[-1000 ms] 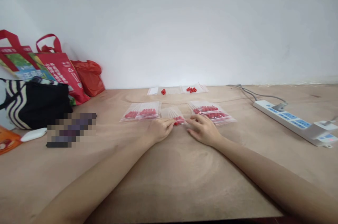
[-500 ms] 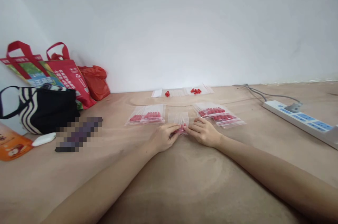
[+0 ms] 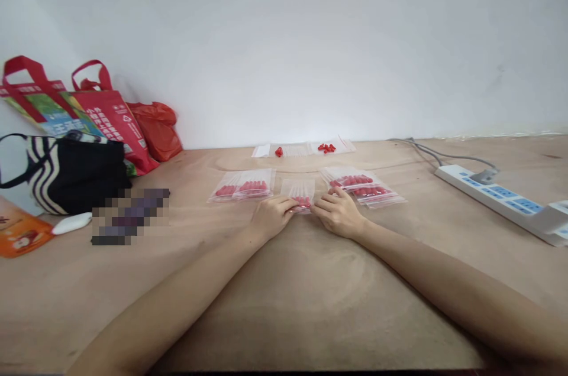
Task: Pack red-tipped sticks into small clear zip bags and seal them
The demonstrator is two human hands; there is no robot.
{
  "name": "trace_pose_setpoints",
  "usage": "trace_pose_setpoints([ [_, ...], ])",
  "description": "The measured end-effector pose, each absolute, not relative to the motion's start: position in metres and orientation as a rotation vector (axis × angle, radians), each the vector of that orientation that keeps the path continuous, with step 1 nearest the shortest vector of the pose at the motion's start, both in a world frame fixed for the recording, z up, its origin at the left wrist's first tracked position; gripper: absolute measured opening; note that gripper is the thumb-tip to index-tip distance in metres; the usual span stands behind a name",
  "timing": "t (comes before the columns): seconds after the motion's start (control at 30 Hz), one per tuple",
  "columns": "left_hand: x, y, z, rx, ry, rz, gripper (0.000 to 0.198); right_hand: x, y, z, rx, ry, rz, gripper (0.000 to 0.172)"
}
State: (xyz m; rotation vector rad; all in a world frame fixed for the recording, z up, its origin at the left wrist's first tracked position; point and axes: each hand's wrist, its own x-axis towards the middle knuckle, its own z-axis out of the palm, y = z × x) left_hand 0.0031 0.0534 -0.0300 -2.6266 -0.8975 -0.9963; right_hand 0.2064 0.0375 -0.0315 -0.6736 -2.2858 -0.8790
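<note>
A small clear zip bag [image 3: 298, 187] lies on the table between my hands. Inside it are thin pale sticks with red ends [image 3: 304, 201], the red ends toward me. My left hand [image 3: 274, 214] pinches the near left edge of this bag between thumb and fingers. At the near right edge, the curled fingers of my right hand [image 3: 339, 215] are closed on the bag's corner; the fingertips are partly hidden. Left of my hands lie filled bags with red-ended sticks [image 3: 252, 185]. More filled bags [image 3: 371, 190] overlap in a pile just beyond my right hand.
Against the wall lie further bags with loose red pieces [image 3: 327, 148] on them. A power strip [image 3: 497, 193] with a grey cable stands at right. Along the left are red shopping bags [image 3: 118, 122], a black bag [image 3: 89, 172], a white case [image 3: 72, 223] and an orange packet [image 3: 22, 228].
My left fingers have drawn back to the bag's left edge, so its red ends now show more fully. My right fingers stay by the right edge. The whole view has shifted slightly.
</note>
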Motion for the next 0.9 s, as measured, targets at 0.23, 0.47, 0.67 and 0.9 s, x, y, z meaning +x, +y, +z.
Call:
trace_pose_setpoints([
  [0.23,0.0046,0.0496,-0.0271,-2.567,-0.593,-0.993,0.018,0.2071,0.0359,-0.0331,-0.707,-2.206,-0.751,0.02],
  [0.47,0.0028,0.0491,-0.028,-2.455,-0.51,-0.957,0.014,0.2085,0.0339,-0.0323,-0.749,-2.136,-0.675,0.015],
  [0.67,0.0035,0.047,-0.0257,-2.442,-0.485,-0.944,0.014,0.2064,0.0311,-0.0277,-0.678,-2.156,-0.754,0.017],
  [0.9,0.009,0.0464,-0.0258,-2.375,-0.404,-0.992,0.01,0.1999,0.0317,-0.0307,-0.654,-2.149,-0.786,0.016],
])
